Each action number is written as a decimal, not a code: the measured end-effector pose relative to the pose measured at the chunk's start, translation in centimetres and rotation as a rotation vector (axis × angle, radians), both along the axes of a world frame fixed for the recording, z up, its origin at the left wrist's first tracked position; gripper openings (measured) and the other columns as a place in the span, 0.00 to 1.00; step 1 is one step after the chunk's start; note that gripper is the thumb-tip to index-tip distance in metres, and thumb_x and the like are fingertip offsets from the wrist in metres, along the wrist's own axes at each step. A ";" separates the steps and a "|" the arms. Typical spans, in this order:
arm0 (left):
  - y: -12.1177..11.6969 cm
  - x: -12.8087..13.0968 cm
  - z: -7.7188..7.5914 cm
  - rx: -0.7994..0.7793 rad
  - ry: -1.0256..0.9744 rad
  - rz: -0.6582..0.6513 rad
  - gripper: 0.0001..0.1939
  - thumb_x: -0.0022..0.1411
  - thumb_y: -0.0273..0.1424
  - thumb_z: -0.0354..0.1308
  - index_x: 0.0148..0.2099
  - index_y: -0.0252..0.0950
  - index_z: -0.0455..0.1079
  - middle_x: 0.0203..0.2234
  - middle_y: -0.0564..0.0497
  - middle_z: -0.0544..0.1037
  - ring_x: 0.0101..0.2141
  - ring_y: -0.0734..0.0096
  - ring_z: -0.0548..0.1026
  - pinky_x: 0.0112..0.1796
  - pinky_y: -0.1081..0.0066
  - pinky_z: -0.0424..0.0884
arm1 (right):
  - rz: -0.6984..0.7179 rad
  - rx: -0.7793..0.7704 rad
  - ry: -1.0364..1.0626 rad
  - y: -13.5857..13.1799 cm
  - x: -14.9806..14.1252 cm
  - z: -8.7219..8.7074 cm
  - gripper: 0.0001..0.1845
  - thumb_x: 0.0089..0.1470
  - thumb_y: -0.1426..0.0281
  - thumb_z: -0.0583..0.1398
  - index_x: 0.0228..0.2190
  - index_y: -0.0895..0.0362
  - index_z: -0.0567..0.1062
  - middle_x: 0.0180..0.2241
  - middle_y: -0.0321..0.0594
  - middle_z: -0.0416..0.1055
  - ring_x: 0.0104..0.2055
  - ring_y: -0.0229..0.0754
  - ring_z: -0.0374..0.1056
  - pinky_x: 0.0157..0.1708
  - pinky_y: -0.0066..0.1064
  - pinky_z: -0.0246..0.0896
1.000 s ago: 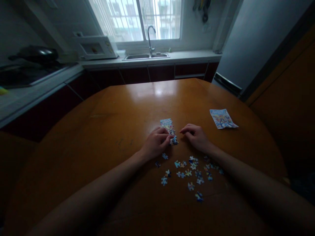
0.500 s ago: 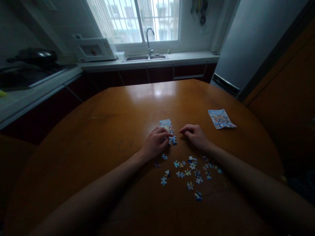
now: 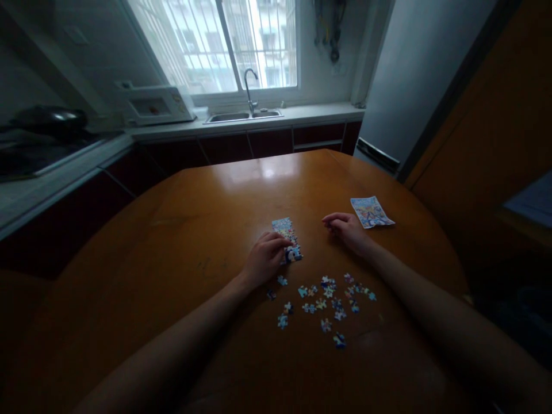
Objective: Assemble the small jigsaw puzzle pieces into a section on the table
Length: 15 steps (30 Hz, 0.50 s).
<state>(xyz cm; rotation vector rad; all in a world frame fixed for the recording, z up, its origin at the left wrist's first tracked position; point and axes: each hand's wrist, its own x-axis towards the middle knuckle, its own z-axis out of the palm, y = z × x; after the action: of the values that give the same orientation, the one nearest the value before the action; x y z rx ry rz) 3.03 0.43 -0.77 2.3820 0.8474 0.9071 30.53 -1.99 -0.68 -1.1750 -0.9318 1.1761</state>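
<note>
A partly joined jigsaw puzzle (image 3: 282,226) lies on the wooden table as a narrow strip with a jagged right edge. Over its lower left part rests my left hand (image 3: 265,257), fingers stretched across the joined pieces and touching them; the hand hides some of the strip. To the right of the puzzle, apart from it, is my right hand (image 3: 348,232), with its fingers curled together; whether a piece is between them is hidden. Several loose puzzle pieces (image 3: 321,304) are scattered nearer to me, between my forearms. One loose piece (image 3: 282,280) lies just below my left hand.
A creased picture sheet (image 3: 371,212) lies beyond my right hand. The rounded wooden table (image 3: 207,213) fills the foreground. Behind it are a counter with a sink (image 3: 244,116), a microwave (image 3: 157,106), a pan (image 3: 49,119) on the stove at left, and a fridge (image 3: 401,86) at right.
My right hand has moved right, away from the puzzle and closer to the picture sheet. My left hand stays on the puzzle. The camera view has tilted up and turned slightly right.
</note>
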 end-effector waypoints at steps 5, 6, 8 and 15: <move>0.1 0.1 0.0 -0.011 -0.009 0.033 0.15 0.59 0.18 0.52 0.38 0.38 0.78 0.34 0.49 0.78 0.40 0.64 0.73 0.44 0.63 0.69 | -0.024 -0.017 -0.009 0.4 0.7 -0.4 0.10 0.38 0.69 0.63 0.27 0.58 0.81 0.26 0.38 0.74 0.26 0.34 0.65 0.26 0.27 0.57; 0.1 0.1 -0.1 -0.009 -0.009 0.045 0.15 0.58 0.18 0.52 0.37 0.38 0.78 0.33 0.49 0.77 0.39 0.65 0.73 0.43 0.64 0.68 | -0.012 -0.015 -0.025 0.4 0.7 -0.5 0.11 0.37 0.69 0.62 0.27 0.58 0.81 0.27 0.38 0.74 0.27 0.35 0.65 0.27 0.27 0.58; 0.1 0.0 -0.2 -0.003 -0.008 0.073 0.13 0.58 0.18 0.53 0.34 0.37 0.77 0.32 0.50 0.77 0.38 0.65 0.73 0.42 0.65 0.68 | 0.008 -0.008 -0.049 0.4 0.6 -0.6 0.11 0.37 0.70 0.62 0.27 0.58 0.81 0.27 0.39 0.75 0.28 0.35 0.66 0.27 0.28 0.58; 0.0 0.2 -0.1 -0.024 -0.036 0.139 0.12 0.57 0.19 0.53 0.30 0.37 0.76 0.29 0.51 0.76 0.35 0.67 0.73 0.39 0.68 0.67 | 0.032 -0.006 -0.072 0.5 1.0 -1.2 0.11 0.39 0.69 0.63 0.28 0.58 0.82 0.28 0.39 0.76 0.28 0.35 0.67 0.28 0.27 0.60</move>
<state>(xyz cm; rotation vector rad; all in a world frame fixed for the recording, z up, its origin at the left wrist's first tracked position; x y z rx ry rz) 3.23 0.47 -0.91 2.3020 1.0144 0.9840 31.50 -1.48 -1.86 -1.2178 -1.0051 1.1692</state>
